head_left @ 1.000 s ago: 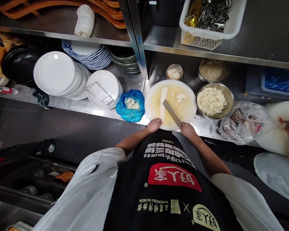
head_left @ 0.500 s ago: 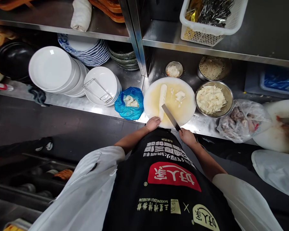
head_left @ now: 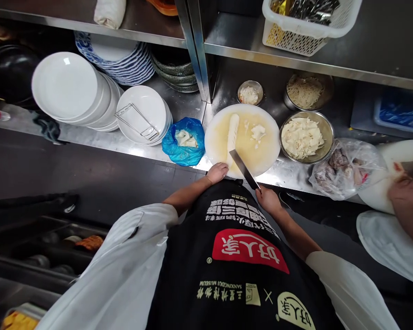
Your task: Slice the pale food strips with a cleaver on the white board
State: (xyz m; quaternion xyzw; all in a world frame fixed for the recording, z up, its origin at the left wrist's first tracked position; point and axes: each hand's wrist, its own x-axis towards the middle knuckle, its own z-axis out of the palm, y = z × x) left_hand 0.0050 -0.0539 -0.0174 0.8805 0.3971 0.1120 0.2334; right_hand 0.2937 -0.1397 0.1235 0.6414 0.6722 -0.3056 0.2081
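Observation:
A long cream-white roll [head_left: 233,130] lies lengthwise on the round white cutting board [head_left: 271,151], with fine cut lines along its upper part. My left hand [head_left: 217,173] is at the roll's near end, fingers bent and pressed over it. In my right hand [head_left: 268,199] is the handle of a kitchen knife [head_left: 243,167], its blade slanting up and left so the tip meets the roll's right side. Small pale scraps [head_left: 258,132] lie on the board to the right of the roll. What exactly the roll is made of cannot be told.
Left of the board sits a blue plastic bag [head_left: 184,156] of pale pieces, beside stacked white plates [head_left: 137,103]. To the right are a metal bowl of pale slices [head_left: 303,137] and a clear bag [head_left: 347,169]. A co-worker's hand [head_left: 408,189] is at another board. A shelf edge [head_left: 296,68] overhangs.
The whole view has shifted slightly. A co-worker's hand with a blade has come into view over the board at the far right. My hands and the knife stay almost in place at the roll.

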